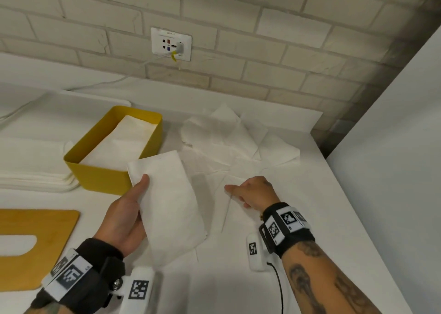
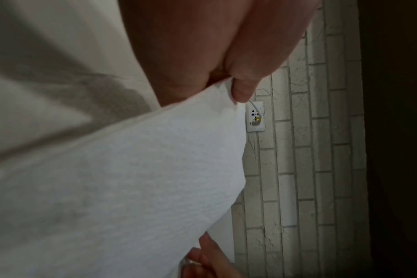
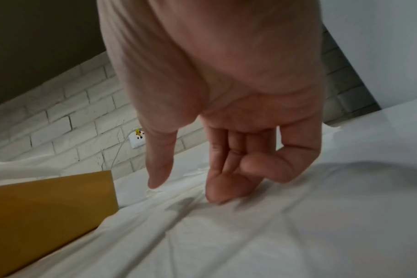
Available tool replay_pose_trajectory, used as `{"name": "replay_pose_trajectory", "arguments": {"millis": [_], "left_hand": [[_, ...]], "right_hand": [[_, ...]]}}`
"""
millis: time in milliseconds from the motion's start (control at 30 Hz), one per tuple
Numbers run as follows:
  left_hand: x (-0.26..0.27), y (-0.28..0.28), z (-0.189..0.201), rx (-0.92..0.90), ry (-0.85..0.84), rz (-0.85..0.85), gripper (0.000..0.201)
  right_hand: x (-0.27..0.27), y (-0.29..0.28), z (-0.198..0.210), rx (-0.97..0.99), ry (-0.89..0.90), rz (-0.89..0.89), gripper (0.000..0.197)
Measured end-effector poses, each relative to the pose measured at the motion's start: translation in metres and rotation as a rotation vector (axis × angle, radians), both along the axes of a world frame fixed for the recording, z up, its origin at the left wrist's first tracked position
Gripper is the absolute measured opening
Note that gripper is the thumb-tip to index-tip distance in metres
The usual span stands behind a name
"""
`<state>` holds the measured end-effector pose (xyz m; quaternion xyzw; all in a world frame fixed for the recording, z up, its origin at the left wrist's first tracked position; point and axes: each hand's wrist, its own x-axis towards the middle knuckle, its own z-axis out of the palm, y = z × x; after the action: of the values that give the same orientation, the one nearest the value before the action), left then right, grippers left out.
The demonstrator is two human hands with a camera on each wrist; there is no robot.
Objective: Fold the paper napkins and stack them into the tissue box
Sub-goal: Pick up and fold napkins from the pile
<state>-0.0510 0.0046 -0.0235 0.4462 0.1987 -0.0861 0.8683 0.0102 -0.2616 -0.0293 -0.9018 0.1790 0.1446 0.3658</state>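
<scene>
- Far left of the head view, a stack [image 1: 35,180] of flat white napkins lies on the bench [image 1: 298,218], touching the box's left side; probably a supply kept within the left hand's reach
- Lower left, a wooden lid [image 1: 35,244] with a slot cut in it lies flat on the bench, apart from the box; likely set aside so the box stays open for loading
- Left of centre, the yellow box [image 1: 105,177] stands open with white napkins [image 1: 124,142] already lying inside; its long side runs away from the person, roughly in line with the folded piece
- Centre, the left hand [image 1: 126,216] grasps a folded napkin [image 1: 171,201], thumb on top near its upper left corner and fingers underneath; the left wrist view shows the same pinch at the edge [image 2: 240,90]; the napkin hangs above the bench just beside the box's near corner, seemingly poised to go in
- Right of centre, the right hand [image 1: 253,192] is released, holding nothing, its fingertips [image 3: 217,195] pressing down on an unfolded napkin [image 1: 238,218] spread on the bench; probably pinning the next sheet flat
- Upper right of centre, a loose pile [image 1: 238,137] of crumpled napkins waits near the wall [image 1: 286,51]; much folding seems left
</scene>
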Motion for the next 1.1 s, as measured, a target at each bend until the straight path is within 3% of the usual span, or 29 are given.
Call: {"name": "replay_pose_trajectory", "arguments": {"millis": [67,200,300,467,600,800,900,1000,1100], "left_hand": [[0.0,0.001,0.001,0.01,0.006,-0.005,0.034],[0.0,0.003,0.006,0.02,0.013,-0.023,0.036],[-0.001,0.004,0.006,0.022,0.018,-0.033,0.037],[0.002,0.004,0.006,0.022,0.005,-0.044,0.036],[0.006,0.006,0.011,0.024,-0.025,-0.032,0.03],[0.013,0.006,0.025,0.04,-0.094,-0.033,0.025],[0.016,-0.004,0.036,0.067,-0.145,-0.102,0.03],[0.016,-0.021,0.046,0.098,-0.191,-0.21,0.033],[0.013,-0.036,0.047,0.073,-0.192,-0.327,0.039]], "right_hand": [[0.006,0.009,0.0,-0.016,0.003,0.018,0.07],[0.01,0.015,0.003,-0.102,0.015,0.183,0.046],[0.016,0.013,-0.005,-0.131,-0.001,0.171,0.025],[0.018,0.01,-0.008,-0.124,-0.045,0.198,0.017],[0.006,0.003,0.014,-0.07,-0.17,0.276,0.007],[-0.019,-0.018,0.084,0.367,-0.452,0.359,0.023],[-0.035,-0.015,0.108,0.543,-0.54,0.425,0.013],[-0.043,-0.002,0.118,0.707,-0.549,0.456,0.016],[-0.045,0.018,0.115,0.76,-0.506,0.347,0.025]]}}
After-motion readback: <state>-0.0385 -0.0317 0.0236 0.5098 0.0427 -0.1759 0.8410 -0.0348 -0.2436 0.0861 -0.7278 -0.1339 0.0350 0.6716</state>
